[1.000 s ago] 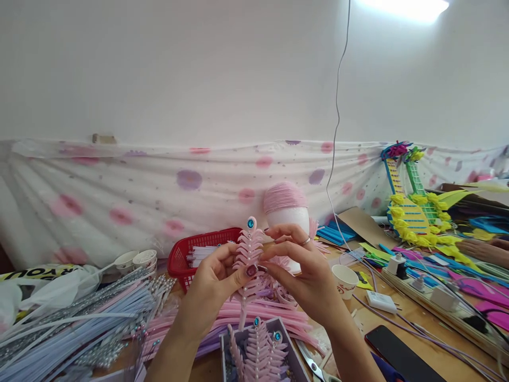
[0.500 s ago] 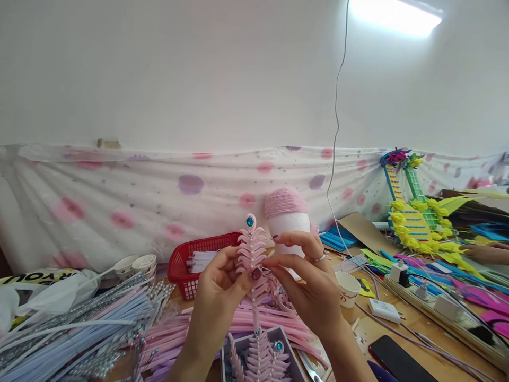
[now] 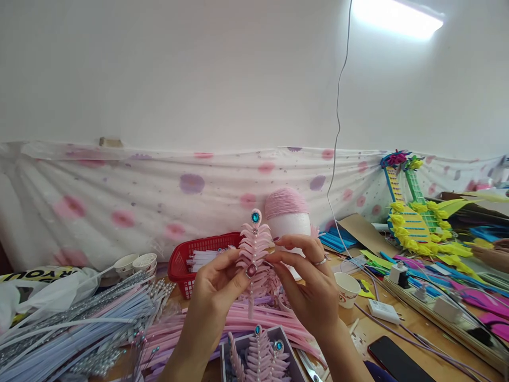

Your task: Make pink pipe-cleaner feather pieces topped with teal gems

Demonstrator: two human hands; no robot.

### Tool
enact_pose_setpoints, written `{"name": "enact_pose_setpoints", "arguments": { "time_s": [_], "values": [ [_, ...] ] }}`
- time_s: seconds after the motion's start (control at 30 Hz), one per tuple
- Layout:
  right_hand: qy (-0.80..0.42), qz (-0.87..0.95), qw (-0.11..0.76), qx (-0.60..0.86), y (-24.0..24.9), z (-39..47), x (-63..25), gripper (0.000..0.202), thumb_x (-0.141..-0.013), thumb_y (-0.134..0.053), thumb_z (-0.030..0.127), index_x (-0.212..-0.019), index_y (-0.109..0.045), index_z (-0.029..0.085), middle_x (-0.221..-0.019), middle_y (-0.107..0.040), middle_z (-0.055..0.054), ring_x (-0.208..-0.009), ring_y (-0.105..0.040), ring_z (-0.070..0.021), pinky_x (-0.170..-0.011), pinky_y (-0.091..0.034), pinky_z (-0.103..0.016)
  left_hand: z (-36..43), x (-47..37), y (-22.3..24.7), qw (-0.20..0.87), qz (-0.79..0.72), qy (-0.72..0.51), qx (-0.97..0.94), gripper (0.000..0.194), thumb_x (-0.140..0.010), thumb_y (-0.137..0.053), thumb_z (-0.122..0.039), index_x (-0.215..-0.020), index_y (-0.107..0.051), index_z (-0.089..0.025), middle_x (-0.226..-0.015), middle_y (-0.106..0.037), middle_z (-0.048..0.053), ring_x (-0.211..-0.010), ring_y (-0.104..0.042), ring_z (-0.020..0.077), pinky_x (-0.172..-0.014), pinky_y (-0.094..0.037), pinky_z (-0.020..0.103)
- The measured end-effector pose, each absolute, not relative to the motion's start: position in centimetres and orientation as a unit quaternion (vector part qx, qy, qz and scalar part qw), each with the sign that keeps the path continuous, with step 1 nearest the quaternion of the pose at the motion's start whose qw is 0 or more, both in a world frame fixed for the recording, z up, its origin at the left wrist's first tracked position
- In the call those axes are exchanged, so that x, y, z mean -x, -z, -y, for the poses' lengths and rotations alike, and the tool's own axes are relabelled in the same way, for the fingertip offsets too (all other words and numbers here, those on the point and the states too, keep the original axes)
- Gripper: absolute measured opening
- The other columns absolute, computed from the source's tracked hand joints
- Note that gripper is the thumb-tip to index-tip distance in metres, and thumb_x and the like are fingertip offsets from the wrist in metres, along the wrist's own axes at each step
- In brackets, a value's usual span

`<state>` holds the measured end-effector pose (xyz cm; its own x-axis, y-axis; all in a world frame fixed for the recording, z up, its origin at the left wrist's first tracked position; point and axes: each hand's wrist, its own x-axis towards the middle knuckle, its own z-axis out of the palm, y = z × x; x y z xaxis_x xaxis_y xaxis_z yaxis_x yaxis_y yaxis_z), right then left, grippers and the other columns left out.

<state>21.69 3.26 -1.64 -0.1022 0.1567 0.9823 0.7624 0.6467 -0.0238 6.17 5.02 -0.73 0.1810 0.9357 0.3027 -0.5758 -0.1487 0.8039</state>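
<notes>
My left hand [image 3: 212, 292] pinches a pink feather-shaped ornament [image 3: 254, 246] between thumb and fingers and holds it upright. A blue gem tops the ornament, with a line of small pearls down its middle. My right hand [image 3: 308, 281] is at its right edge, thumb and index finger closed on the side fringe; the other fingers are bent and raised. Below stands a grey box [image 3: 288, 345] with similar pink gem-topped pieces [image 3: 259, 358] in it. Loose pink strips [image 3: 292, 329] lie behind the box.
A red basket [image 3: 178, 265] with white strips stands behind my left hand. Behind my right are a white head form with pink yarn [image 3: 287, 204] and a paper cup [image 3: 345, 289]. A phone [image 3: 397, 358], scissors [image 3: 310, 366] and a power strip [image 3: 449, 318] lie right; another person's hand [image 3: 491, 254] is farther off.
The ornament has shifted slightly right and up, and its stem end now shows apart from the piece in the box below. My left thumb has moved a little left.
</notes>
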Motion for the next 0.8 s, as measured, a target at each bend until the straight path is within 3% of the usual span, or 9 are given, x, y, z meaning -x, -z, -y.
{"name": "enact_pose_setpoints", "arguments": {
  "time_s": [0.23, 0.5, 0.8],
  "values": [
    [0.224, 0.683, 0.615, 0.325, 1.9, -3.7, -21.3, 0.02, -0.086, -0.061, 0.005, -0.094, -0.067, 0.022, -0.099, -0.06, -0.004, -0.092, -0.061, -0.0155, -0.08, -0.052, -0.027, -5.1, -6.6, 1.1, 0.608, -0.192, -0.639, -0.431, 0.027, -0.057, -0.085, -0.017, -0.084, -0.079, -0.018, -0.08, -0.075, 0.002, -0.077, -0.068, 0.0132, -0.071, -0.053, 0.018],
    [0.161, 0.681, 0.637, 0.323, 2.0, -4.2, -21.1, 0.019, -0.082, -0.065, 0.005, -0.091, -0.069, 0.022, -0.097, -0.062, -0.003, -0.09, -0.064, -0.0136, -0.079, -0.053, -0.024, -5.1, -6.8, 0.9, 0.597, -0.174, -0.666, -0.412, 0.041, -0.058, -0.082, -0.013, -0.098, -0.075, -0.019, -0.095, -0.076, 0.005, -0.082, -0.071, 0.0144, -0.073, -0.056, 0.02],
    [0.217, 0.639, 0.671, 0.306, 2.3, -4.4, -20.3, 0.018, -0.081, -0.067, 0.005, -0.088, -0.07, 0.021, -0.089, -0.061, -0.002, -0.081, -0.062, -0.0132, -0.073, -0.054, -0.025, -4.6, -7.5, 1.2, 0.578, -0.188, -0.68, -0.41, 0.045, -0.061, -0.081, -0.017, -0.106, -0.072, -0.016, -0.098, -0.076, 0.008, -0.092, -0.071, 0.019, -0.078, -0.056, 0.022]
  ]
}}
